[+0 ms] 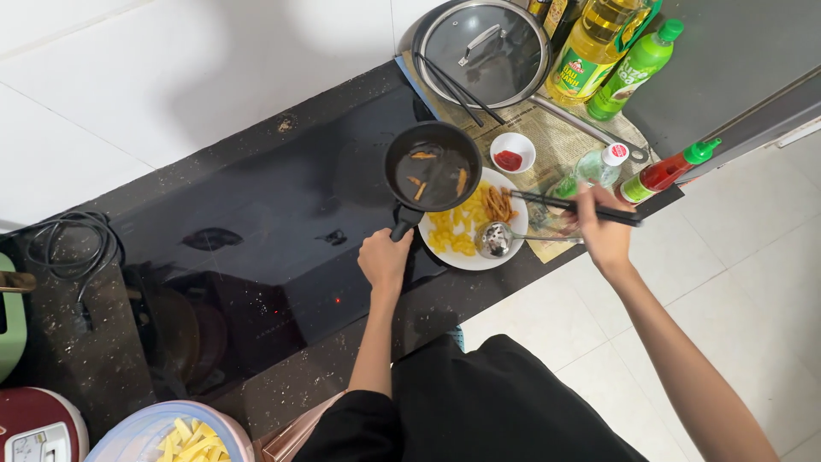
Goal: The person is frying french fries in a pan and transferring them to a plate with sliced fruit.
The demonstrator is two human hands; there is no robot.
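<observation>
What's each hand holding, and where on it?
Left hand grips the small black pan by its handle. Right hand holds dark chopsticks near their back end.

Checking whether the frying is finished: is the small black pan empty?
No, the small black pan, held by the left hand over the white plate, has a few fried pieces in it.

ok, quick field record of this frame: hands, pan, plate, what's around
left hand: grips the handle of the small black pan
pan: held over the edge of the white plate, a few fried pieces inside
right hand: holds dark chopsticks, tips over the plate
plate: yellow and browned fried pieces, metal ladle resting on it
nearby: small bowl of red sauce, glass lid, oil bottle, red sauce bottle
surface: black cooktop
</observation>
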